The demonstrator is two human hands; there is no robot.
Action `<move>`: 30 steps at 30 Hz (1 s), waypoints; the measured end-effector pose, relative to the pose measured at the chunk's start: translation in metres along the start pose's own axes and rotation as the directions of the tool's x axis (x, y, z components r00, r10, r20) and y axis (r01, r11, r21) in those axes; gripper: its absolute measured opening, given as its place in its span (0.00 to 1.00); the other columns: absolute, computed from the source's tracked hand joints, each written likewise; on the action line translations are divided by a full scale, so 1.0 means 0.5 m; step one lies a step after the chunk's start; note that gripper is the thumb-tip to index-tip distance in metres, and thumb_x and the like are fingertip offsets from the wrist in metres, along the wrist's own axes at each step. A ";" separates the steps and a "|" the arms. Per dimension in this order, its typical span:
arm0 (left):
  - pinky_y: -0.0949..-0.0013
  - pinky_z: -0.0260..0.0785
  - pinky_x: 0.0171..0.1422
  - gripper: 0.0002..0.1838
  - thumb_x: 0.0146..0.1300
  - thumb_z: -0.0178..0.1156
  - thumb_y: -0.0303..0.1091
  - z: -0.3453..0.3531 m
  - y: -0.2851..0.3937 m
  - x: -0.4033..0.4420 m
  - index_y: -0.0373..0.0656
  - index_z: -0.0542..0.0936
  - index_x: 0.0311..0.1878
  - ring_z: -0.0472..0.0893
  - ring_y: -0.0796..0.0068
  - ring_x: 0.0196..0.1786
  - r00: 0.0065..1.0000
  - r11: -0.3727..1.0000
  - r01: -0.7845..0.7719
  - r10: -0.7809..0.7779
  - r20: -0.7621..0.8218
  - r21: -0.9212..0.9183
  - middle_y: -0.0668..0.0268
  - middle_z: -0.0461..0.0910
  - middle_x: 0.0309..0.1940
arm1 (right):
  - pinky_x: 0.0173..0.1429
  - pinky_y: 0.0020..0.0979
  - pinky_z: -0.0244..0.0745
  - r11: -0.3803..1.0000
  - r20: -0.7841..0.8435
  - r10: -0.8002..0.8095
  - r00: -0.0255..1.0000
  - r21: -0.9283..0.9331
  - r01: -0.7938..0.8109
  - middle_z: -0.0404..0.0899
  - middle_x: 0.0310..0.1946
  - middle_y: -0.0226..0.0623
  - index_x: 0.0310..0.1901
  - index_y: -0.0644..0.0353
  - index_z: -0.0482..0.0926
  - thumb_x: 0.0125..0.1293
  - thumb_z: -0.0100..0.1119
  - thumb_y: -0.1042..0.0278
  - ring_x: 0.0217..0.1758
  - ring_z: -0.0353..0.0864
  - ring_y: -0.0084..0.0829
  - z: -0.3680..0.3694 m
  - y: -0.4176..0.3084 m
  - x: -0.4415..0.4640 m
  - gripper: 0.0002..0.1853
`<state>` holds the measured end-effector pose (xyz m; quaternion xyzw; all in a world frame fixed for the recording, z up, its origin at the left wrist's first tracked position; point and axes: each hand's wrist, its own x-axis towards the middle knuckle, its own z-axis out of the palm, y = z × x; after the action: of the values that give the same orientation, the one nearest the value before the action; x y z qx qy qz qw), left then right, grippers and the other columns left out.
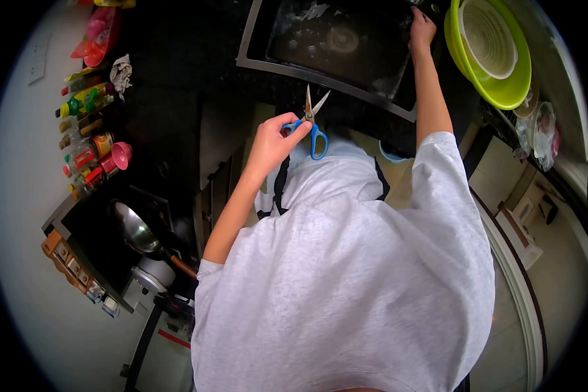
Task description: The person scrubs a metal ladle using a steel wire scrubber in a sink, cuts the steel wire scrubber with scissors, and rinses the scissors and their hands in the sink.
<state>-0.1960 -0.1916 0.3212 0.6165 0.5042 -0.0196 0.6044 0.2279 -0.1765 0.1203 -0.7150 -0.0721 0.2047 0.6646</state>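
Note:
My left hand (pixel 274 142) is closed around one handle of a pair of scissors (pixel 319 145) with blue handles. Their metal blades stand parted in a V and point up to the sink's front rim. The other blue handle hangs free to the right of my fingers. My right hand (pixel 422 31) is over the right side of the dark sink (pixel 398 112), arm stretched forward. Its fingers are curled at the far right of the basin; what they hold, if anything, I cannot make out. Scraps of pale, wet-looking matter (pixel 313 11) lie in the basin near the round drain (pixel 342 40).
A green basin (pixel 513 91) with a white colander (pixel 487 39) stands right of the sink. Several bottles (pixel 88 101) line the left wall beside a crumpled cloth (pixel 121 75). A wok (pixel 134 225) and a lidded pot (pixel 153 273) are lower left.

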 end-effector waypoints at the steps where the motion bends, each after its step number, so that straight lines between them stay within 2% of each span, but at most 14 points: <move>1: 0.74 0.55 0.28 0.15 0.67 0.69 0.42 0.001 -0.001 0.001 0.38 0.84 0.35 0.64 0.87 0.23 1.000 1.000 -0.013 0.013 -0.002 -0.002 0.74 0.71 0.19 | 0.42 0.35 0.74 0.987 0.028 -0.147 0.989 -0.066 0.148 0.86 0.28 0.37 0.37 0.71 0.86 0.66 0.67 0.58 0.32 0.79 0.27 0.001 0.001 0.018 0.18; 4: 0.74 0.56 0.28 0.15 0.67 0.69 0.43 0.005 -0.002 0.005 0.38 0.84 0.35 0.65 0.87 0.23 1.000 1.000 -0.016 0.016 0.006 -0.001 0.74 0.71 0.18 | 0.41 0.24 0.75 0.971 0.078 -0.212 0.974 -0.095 0.219 0.83 0.28 0.27 0.36 0.65 0.85 0.74 0.61 0.61 0.35 0.80 0.17 -0.008 -0.012 0.074 0.14; 6: 0.73 0.55 0.28 0.16 0.66 0.69 0.43 0.006 -0.003 0.019 0.38 0.84 0.35 0.65 0.86 0.23 0.999 0.999 -0.053 0.053 -0.007 0.011 0.74 0.70 0.18 | 0.40 0.32 0.75 0.761 0.167 -0.361 0.918 -0.515 0.393 0.78 0.24 0.34 0.37 0.64 0.82 0.70 0.61 0.63 0.29 0.78 0.29 0.016 0.019 0.045 0.11; 9: 0.73 0.55 0.28 0.16 0.65 0.71 0.44 0.006 -0.021 0.001 0.38 0.84 0.35 0.65 0.86 0.23 0.996 0.993 -0.091 0.090 0.006 0.072 0.73 0.69 0.17 | 0.46 0.40 0.75 0.907 0.111 -0.171 0.979 -0.371 0.201 0.87 0.29 0.46 0.38 0.67 0.86 0.68 0.63 0.51 0.35 0.85 0.39 -0.016 0.016 0.022 0.21; 11: 0.72 0.55 0.28 0.17 0.62 0.73 0.44 0.005 -0.016 0.016 0.39 0.83 0.32 0.63 0.84 0.22 0.996 0.990 -0.086 0.087 -0.004 0.112 0.73 0.67 0.16 | 0.50 0.42 0.77 0.784 0.200 -0.218 0.955 -0.548 0.293 0.88 0.36 0.50 0.42 0.64 0.87 0.67 0.62 0.45 0.46 0.87 0.53 -0.009 0.026 0.003 0.24; 13: 0.72 0.55 0.28 0.18 0.61 0.73 0.45 0.001 -0.029 0.004 0.39 0.82 0.31 0.63 0.83 0.22 0.998 0.994 -0.060 0.058 0.024 0.089 0.73 0.67 0.16 | 0.55 0.42 0.78 0.861 0.134 -0.078 0.988 -0.491 0.135 0.88 0.40 0.52 0.45 0.62 0.88 0.66 0.62 0.43 0.50 0.87 0.51 -0.033 0.053 -0.020 0.26; 16: 0.72 0.54 0.28 0.19 0.59 0.75 0.45 0.003 -0.029 0.017 0.39 0.80 0.28 0.62 0.84 0.23 0.998 0.994 -0.056 0.056 0.003 0.095 0.74 0.67 0.16 | 0.47 0.40 0.77 0.651 0.458 -0.114 0.882 -0.636 0.415 0.88 0.34 0.45 0.43 0.61 0.87 0.69 0.62 0.43 0.44 0.89 0.43 -0.039 0.056 -0.039 0.24; 17: 0.72 0.55 0.28 0.19 0.58 0.75 0.45 0.003 -0.027 0.013 0.39 0.81 0.29 0.63 0.83 0.23 0.999 0.994 -0.038 0.036 0.014 0.104 0.74 0.67 0.16 | 0.53 0.43 0.79 0.814 0.210 -0.091 0.974 -0.548 0.194 0.87 0.34 0.49 0.42 0.61 0.87 0.66 0.61 0.45 0.46 0.87 0.51 -0.040 0.043 -0.047 0.23; 20: 0.73 0.56 0.28 0.18 0.57 0.76 0.45 0.006 -0.026 0.044 0.40 0.81 0.29 0.64 0.83 0.23 0.999 0.996 -0.052 0.051 0.005 0.076 0.74 0.68 0.17 | 0.48 0.41 0.77 0.616 0.454 0.022 0.891 -0.707 0.346 0.88 0.35 0.47 0.44 0.60 0.87 0.68 0.61 0.45 0.45 0.88 0.49 -0.044 0.047 -0.064 0.23; 22: 0.73 0.56 0.29 0.18 0.57 0.77 0.45 0.016 -0.036 0.049 0.40 0.81 0.29 0.64 0.82 0.23 0.998 0.998 -0.057 0.057 0.013 0.037 0.73 0.68 0.17 | 0.51 0.43 0.78 0.771 0.242 -0.158 0.957 -0.576 0.272 0.88 0.36 0.47 0.46 0.58 0.87 0.67 0.62 0.45 0.46 0.87 0.52 -0.048 0.068 -0.059 0.22; 24: 0.72 0.57 0.29 0.18 0.56 0.77 0.45 0.016 -0.043 0.069 0.39 0.82 0.29 0.64 0.82 0.23 1.000 0.995 -0.016 0.013 0.023 0.098 0.72 0.69 0.17 | 0.53 0.44 0.78 0.333 0.613 0.225 0.757 -0.779 0.531 0.88 0.38 0.46 0.47 0.57 0.88 0.67 0.62 0.44 0.47 0.87 0.51 -0.062 0.078 -0.075 0.23; 25: 0.70 0.62 0.31 0.19 0.55 0.77 0.46 0.014 -0.050 0.087 0.39 0.83 0.30 0.69 0.79 0.23 0.998 0.987 -0.053 0.048 0.036 0.150 0.69 0.72 0.18 | 0.54 0.45 0.79 0.497 0.464 0.133 0.876 -0.796 0.346 0.88 0.38 0.46 0.45 0.55 0.89 0.66 0.62 0.43 0.48 0.87 0.51 -0.070 0.086 -0.102 0.23; 28: 0.68 0.68 0.34 0.22 0.52 0.78 0.50 0.027 -0.068 0.164 0.39 0.83 0.31 0.76 0.73 0.25 0.995 0.960 -0.089 0.074 0.066 0.264 0.65 0.77 0.20 | 0.60 0.42 0.78 0.463 0.231 0.260 0.938 -0.882 0.088 0.88 0.47 0.45 0.48 0.56 0.88 0.65 0.61 0.43 0.54 0.85 0.50 -0.085 0.102 -0.145 0.24; 30: 0.64 0.72 0.38 0.24 0.49 0.78 0.53 0.036 -0.083 0.215 0.41 0.82 0.30 0.82 0.66 0.30 0.988 0.936 -0.154 0.140 0.065 0.316 0.63 0.80 0.22 | 0.61 0.43 0.77 0.391 0.323 0.289 0.901 -0.899 0.197 0.88 0.46 0.46 0.48 0.58 0.87 0.64 0.63 0.40 0.54 0.85 0.50 -0.102 0.132 -0.193 0.27</move>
<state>-0.1592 -0.1509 0.2181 0.7418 0.4343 -0.0686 0.5064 0.1491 -0.2668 0.0762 -0.8983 -0.2970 0.3014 0.1185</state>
